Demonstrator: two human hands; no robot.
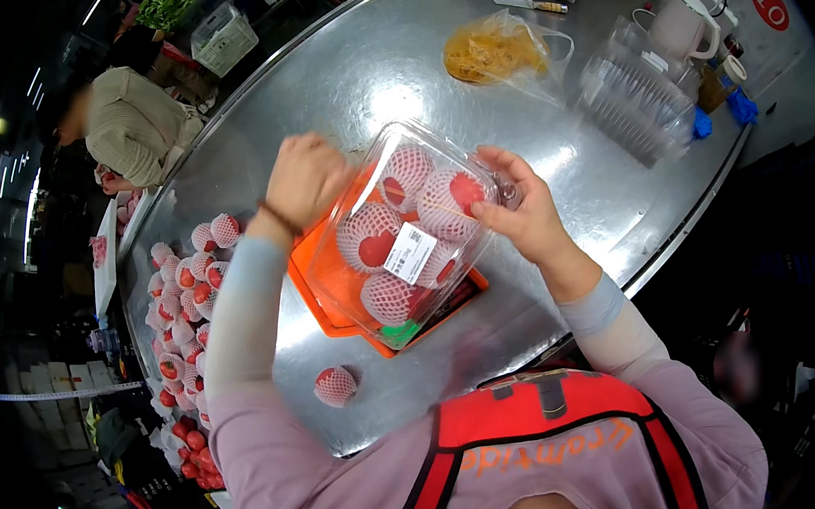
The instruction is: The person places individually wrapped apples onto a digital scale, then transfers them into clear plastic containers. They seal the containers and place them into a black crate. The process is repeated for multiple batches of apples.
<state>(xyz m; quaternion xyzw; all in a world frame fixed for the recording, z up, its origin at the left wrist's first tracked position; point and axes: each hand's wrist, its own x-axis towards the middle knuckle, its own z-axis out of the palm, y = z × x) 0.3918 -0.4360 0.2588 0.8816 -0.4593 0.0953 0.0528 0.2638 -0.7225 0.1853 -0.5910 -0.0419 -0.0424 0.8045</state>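
My right hand [522, 206] grips the right edge of a clear plastic clamshell box [398, 137], which holds several red tomatoes [377, 250] in white foam nets and has a white label [411, 253] with writing on its lid. The box is tilted above an orange scale [320, 290]. At the box's upper left side is my left hand [308, 176], its fingers curled and slightly blurred; whether they touch the box cannot be told. One netted tomato [334, 386] lies on the steel table [249, 163] below the scale.
Many netted tomatoes [184, 293] are heaped at the table's left edge. A knife [530, 5], a bag of orange-brown food [495, 48], stacked empty clamshells [635, 93] and an electric kettle [684, 24] stand or lie at the far side. A co-worker [139, 125] is at upper left.
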